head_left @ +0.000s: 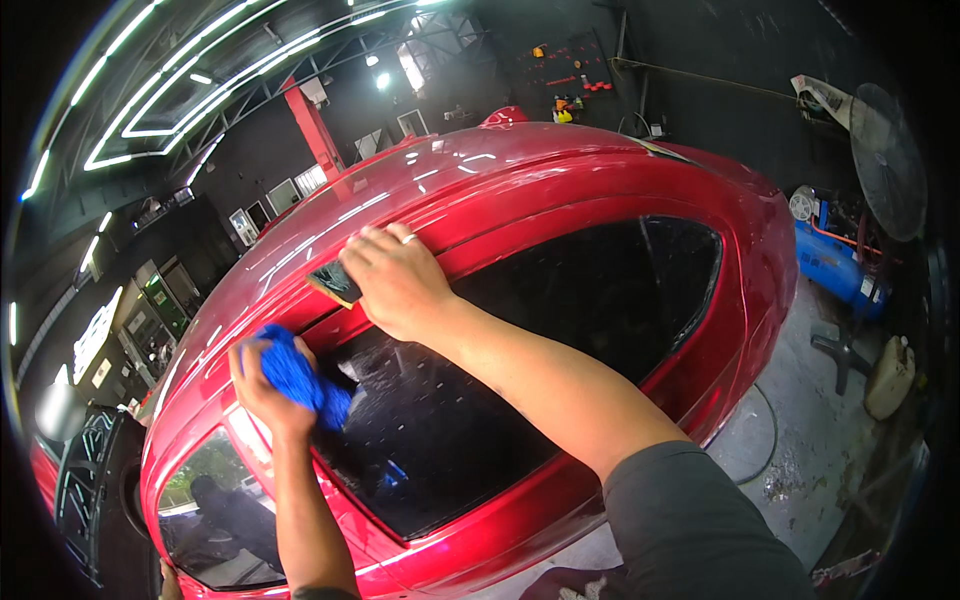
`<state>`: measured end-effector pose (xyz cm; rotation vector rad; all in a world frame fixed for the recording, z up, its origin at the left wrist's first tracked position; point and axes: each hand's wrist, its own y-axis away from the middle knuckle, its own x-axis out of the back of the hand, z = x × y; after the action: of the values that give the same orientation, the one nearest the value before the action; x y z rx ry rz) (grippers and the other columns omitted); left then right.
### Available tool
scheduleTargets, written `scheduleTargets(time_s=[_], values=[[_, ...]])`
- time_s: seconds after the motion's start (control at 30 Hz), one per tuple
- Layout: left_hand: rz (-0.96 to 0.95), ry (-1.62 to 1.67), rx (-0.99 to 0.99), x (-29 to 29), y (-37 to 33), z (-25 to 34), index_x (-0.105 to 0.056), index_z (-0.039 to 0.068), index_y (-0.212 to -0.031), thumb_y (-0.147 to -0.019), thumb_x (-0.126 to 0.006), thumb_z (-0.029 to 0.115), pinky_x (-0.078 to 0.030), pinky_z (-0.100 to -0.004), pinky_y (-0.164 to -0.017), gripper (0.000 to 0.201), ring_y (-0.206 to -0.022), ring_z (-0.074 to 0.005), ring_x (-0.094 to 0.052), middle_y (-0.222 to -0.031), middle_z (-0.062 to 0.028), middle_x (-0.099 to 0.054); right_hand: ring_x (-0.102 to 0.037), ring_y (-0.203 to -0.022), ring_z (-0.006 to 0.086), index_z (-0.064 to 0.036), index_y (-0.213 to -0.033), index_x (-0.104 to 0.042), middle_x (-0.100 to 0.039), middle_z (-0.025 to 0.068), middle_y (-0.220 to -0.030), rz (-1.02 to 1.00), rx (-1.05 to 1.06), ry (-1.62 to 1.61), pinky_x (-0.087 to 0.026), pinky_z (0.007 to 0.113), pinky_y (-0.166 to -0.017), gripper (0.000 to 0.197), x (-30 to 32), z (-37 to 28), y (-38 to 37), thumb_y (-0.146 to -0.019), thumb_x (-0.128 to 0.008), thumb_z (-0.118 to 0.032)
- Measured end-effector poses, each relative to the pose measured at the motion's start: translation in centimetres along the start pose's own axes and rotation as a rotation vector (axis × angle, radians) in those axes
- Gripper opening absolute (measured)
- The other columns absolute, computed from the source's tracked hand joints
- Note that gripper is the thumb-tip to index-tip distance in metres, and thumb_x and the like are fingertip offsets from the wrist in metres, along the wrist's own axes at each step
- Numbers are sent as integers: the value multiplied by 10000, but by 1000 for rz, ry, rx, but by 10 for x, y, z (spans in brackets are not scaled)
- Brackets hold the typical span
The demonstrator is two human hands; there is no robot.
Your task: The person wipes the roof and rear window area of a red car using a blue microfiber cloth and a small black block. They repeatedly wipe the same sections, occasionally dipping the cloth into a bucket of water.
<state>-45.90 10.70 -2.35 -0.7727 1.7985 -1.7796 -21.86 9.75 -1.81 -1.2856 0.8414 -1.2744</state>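
Note:
A red car (590, 180) with dark side windows (590, 290) fills the middle of the view. My left hand (262, 395) is closed around a bunched blue cloth (290, 370), close to the top edge of the side window. Farther up and to the right, my right hand (395, 280) grips a flat dark pad with a tan edge (335, 284) at the red roof edge above the window. The fingers lie over the pad's far end, so part of it is hidden. Pale specks and smears show on the window glass below my hands.
At the right stand a blue air compressor (838, 262), a large fan (886, 160) and a whitish jerrycan (890, 378). A hose (770, 440) lies on the grey floor beside the car. A black-rimmed wheel (110, 490) is at the lower left.

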Motion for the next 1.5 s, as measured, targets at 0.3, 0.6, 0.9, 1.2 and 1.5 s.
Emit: scheduleTargets(time_s=[0.3, 0.6, 0.9, 1.2, 1.5], values=[[-188, -31, 2, -126, -46, 133, -693, 76, -1063, -869, -884, 347, -571, -550, -830, 385, -948, -450, -725, -1062, -160, -666, -597, -1501, 329, -164, -1506, -690, -682, 91, -1585, -179, -457, 417, -433, 574, -1193, 423, 184, 326, 138, -1095, -672, -262], [-164, -64, -346, -262, -47, 252, -693, 107, -1401, -870, -857, 431, -569, -588, -1017, 643, -1241, -510, -683, -1423, -247, -671, -684, -1272, 417, -30, -1376, -749, -766, 185, -1318, 88, -899, -76, -517, 503, -1103, 318, 317, 221, 377, -1118, -642, -183], [-443, 130, -432, -347, -53, 441, -705, 127, -1456, -955, -758, 380, -545, -550, -1128, 563, -1345, -482, -653, -1464, -249, -668, -725, -1104, 445, -87, -1324, -766, -724, 225, -1188, -516, -2176, 728, -594, 533, -931, 310, 609, -112, 725, -1111, -634, -269], [-361, 946, -207, -303, 86, 512, -665, 17, -1176, -896, -874, 225, -510, -574, -1014, 407, -1153, -490, -635, -1246, -263, -647, -781, -1103, 367, 8, -1402, -705, -814, 204, -1214, 120, -1976, 1148, -591, 459, -1016, 624, 804, -229, 695, -825, -925, -84], [-1084, 1736, 1343, -136, 388, 619, -630, 112, -1193, -1145, -695, 397, -562, -360, -872, 296, -912, -184, -622, -986, -11, -601, -649, -903, 92, -58, -1519, -658, -725, -23, -1082, 799, -1722, 711, -548, 298, -758, 442, 935, -154, 602, -1089, -737, -120]])
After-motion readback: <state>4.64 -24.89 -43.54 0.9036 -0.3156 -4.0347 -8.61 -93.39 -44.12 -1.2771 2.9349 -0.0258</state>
